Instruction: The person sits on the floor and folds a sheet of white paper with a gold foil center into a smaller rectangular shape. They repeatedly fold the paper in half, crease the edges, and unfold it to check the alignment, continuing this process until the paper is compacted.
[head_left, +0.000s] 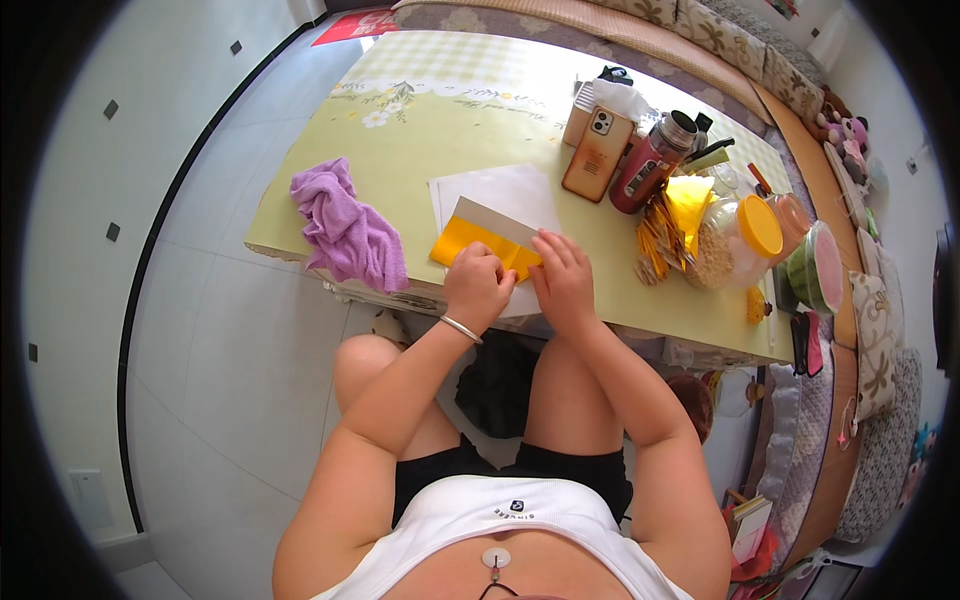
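Observation:
A sheet of gold paper point(462, 236) with a pale grey-white strip along its far edge lies near the front edge of the table, creased lengthwise. My left hand point(478, 287) is closed over its near side, knuckles up, a bangle on the wrist. At the right end, my right hand point(563, 283) grips the same paper, its fingers bent over the edge; the thumb is mostly hidden. White sheets point(510, 185) lie beneath the gold paper. To the left of my left hand sits a crumpled purple towel point(345, 228).
On the right of the table point(300, 200) stand a phone point(598, 152), a dark red bottle point(652, 165), a bundle of folded gold paper point(690, 215), a yellow-lidded jar point(745, 240) and a cut watermelon point(815, 268). A sofa point(720, 40) runs behind the table.

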